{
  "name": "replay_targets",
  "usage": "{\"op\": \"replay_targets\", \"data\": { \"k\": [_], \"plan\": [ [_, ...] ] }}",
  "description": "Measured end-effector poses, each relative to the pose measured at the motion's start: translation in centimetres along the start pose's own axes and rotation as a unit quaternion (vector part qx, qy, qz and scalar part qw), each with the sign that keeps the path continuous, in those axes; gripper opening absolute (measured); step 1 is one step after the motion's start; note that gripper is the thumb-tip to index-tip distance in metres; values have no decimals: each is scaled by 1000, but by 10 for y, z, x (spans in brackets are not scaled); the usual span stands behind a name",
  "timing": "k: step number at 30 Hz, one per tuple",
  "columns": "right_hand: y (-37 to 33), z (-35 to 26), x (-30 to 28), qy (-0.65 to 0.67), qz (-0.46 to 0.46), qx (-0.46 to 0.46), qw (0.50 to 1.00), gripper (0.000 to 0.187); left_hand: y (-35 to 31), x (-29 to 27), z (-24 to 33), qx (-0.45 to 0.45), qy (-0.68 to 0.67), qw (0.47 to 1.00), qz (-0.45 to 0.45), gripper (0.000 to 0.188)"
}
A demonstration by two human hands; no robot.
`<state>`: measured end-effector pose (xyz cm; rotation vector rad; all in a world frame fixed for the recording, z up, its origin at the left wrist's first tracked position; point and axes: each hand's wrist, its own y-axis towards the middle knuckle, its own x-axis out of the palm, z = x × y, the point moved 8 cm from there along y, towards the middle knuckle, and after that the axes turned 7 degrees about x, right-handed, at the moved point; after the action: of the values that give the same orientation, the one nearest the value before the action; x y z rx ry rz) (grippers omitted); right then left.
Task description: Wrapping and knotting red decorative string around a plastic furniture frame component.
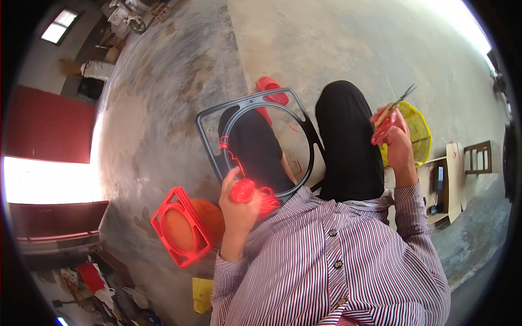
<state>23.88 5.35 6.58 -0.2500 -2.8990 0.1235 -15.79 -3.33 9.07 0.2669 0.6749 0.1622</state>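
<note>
A dark grey square frame with a big round opening (pixel 204 120) rests across my lap, mostly over my left thigh. Red cord (pixel 224 142) is wound around its left side, and a strand runs down from there to my left hand (pixel 239 209). That hand is closed around a bundle of red cord (pixel 243 191), with loops spilling out to its right near the frame's lower edge. Off to the right, my right hand (pixel 399 133) grips a pair of scissors (pixel 384 130) with red handles, their blades pointing up and away. The scissors are apart from the frame.
Beside my left hip stands a red frame of similar shape (pixel 185 202), against a round orange-brown thing (pixel 209 217). A yellow basket (pixel 425 127) sits behind my right hand. Further right is an open cardboard box (pixel 454 179). A red shoe (pixel 270 89) shows beyond the frame.
</note>
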Motion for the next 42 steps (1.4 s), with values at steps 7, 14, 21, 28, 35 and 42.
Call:
{"op": "replay_targets", "data": {
  "k": [7, 14, 21, 28, 35, 42],
  "plan": [
    [-44, 14, 160, -32, -355, 111, 928, 33, -13, 0, -15, -38, -56, 998, 14, 48],
    [-63, 66, 198, -138, -495, 218, 829, 39, -18, 11, -22, -121, -136, 983, -8, 33],
    [-62, 81, 197, -190, -522, 190, 810, 45, -21, 13, -35, -180, -286, 941, -10, 15],
    [-64, 84, 210, -413, -550, 98, 720, 55, -23, 7, -22, -70, -268, 961, 20, 22],
    [-67, 79, 227, -422, -594, 97, 678, 75, -25, 6, -15, -50, -252, 965, 49, 17],
    [-65, 78, 249, -403, -636, 44, 657, 79, -22, 4, -2, -22, -179, 983, 40, 16]
  ]
}}
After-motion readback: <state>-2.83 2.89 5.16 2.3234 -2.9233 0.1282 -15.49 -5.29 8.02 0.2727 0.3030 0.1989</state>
